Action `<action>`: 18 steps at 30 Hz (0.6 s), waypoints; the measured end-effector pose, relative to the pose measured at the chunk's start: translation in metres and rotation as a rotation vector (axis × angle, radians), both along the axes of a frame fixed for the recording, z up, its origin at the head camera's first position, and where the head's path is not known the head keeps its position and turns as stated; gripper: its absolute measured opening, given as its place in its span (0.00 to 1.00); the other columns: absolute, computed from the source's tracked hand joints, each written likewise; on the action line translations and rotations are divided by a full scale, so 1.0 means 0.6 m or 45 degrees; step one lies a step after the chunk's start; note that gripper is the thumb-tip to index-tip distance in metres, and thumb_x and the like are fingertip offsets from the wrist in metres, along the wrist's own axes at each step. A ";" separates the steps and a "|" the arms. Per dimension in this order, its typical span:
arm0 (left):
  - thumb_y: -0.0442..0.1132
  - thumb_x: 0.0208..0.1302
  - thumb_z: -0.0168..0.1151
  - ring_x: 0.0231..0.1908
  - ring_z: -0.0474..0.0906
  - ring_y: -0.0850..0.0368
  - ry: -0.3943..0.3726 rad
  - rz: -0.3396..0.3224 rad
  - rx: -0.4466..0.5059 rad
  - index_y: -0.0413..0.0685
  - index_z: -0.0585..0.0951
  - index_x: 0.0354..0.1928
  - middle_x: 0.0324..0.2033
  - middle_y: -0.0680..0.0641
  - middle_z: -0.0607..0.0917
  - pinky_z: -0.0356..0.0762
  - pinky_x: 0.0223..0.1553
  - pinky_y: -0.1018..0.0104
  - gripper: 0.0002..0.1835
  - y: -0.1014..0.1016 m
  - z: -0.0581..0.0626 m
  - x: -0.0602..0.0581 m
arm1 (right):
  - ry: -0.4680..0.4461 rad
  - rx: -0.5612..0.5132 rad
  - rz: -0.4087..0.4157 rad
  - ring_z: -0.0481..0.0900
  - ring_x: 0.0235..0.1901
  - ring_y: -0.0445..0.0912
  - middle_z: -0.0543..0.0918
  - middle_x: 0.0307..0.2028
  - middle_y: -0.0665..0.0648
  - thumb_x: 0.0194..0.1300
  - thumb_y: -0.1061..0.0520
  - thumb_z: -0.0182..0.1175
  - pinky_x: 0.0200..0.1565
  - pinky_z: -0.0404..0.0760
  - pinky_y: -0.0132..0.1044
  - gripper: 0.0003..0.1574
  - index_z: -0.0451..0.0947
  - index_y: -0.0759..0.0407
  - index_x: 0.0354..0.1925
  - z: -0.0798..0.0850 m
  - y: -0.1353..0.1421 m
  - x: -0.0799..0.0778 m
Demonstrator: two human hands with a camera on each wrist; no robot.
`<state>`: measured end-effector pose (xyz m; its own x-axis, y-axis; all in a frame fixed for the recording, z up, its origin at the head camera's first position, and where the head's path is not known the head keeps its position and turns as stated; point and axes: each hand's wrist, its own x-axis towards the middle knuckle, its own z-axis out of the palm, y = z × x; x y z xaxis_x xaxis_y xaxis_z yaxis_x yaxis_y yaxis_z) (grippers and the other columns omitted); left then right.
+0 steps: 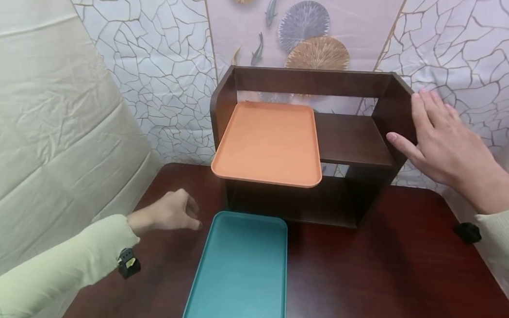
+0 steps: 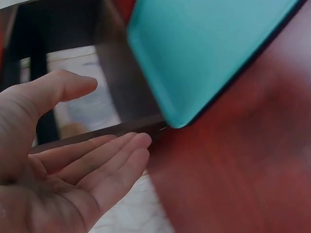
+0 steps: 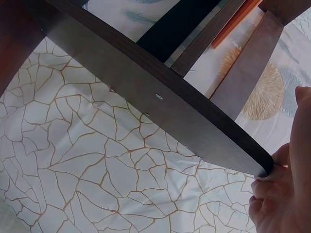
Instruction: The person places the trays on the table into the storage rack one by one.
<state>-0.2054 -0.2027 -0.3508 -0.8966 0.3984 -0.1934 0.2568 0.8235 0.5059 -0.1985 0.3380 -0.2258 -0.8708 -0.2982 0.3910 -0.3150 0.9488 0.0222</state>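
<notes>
A dark brown two-tier wooden shelf (image 1: 353, 136) stands at the back of the table. On its upper board lies an orange tray (image 1: 271, 146), its front end sticking out past the board's edge. Lower down, a teal tray (image 1: 240, 276) lies flat on the table before the shelf. My left hand (image 1: 174, 212) hovers empty to the left of the teal tray, fingers loosely bent; the left wrist view shows the palm (image 2: 63, 199) with the thumb apart. My right hand (image 1: 450, 142) is at the top of the shelf's right side panel (image 3: 146, 92), fingers straight and thumb spread.
The dark red table (image 1: 331, 276) extends around the teal tray. A patterned cloth backdrop (image 1: 165, 62) hangs right behind the shelf, and a pale cloth (image 1: 46, 118) hangs along the left side.
</notes>
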 end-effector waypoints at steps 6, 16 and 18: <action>0.39 0.55 0.79 0.31 0.83 0.57 -0.093 0.046 -0.025 0.36 0.84 0.46 0.32 0.47 0.88 0.84 0.33 0.62 0.21 -0.003 -0.065 0.020 | -0.010 0.009 -0.008 0.38 0.83 0.72 0.39 0.83 0.76 0.83 0.36 0.45 0.83 0.37 0.65 0.56 0.35 0.72 0.83 0.002 -0.001 0.001; 0.35 0.59 0.76 0.20 0.81 0.58 -0.229 -0.011 0.074 0.43 0.88 0.20 0.16 0.49 0.87 0.78 0.23 0.69 0.11 -0.006 -0.147 0.043 | 0.004 -0.009 -0.006 0.38 0.84 0.70 0.40 0.83 0.75 0.82 0.36 0.46 0.83 0.39 0.66 0.56 0.37 0.73 0.83 0.001 -0.003 0.003; 0.35 0.58 0.76 0.21 0.84 0.56 -0.255 -0.021 0.096 0.42 0.87 0.20 0.16 0.47 0.87 0.81 0.24 0.68 0.11 -0.003 -0.156 0.045 | 0.007 -0.011 -0.009 0.38 0.84 0.70 0.41 0.83 0.76 0.82 0.36 0.46 0.83 0.40 0.66 0.56 0.37 0.73 0.83 0.000 -0.003 0.003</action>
<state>-0.1781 -0.2048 -0.4447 -0.8363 0.4332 -0.3362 0.1581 0.7776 0.6085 -0.1969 0.3361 -0.2256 -0.8707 -0.2887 0.3981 -0.3082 0.9512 0.0159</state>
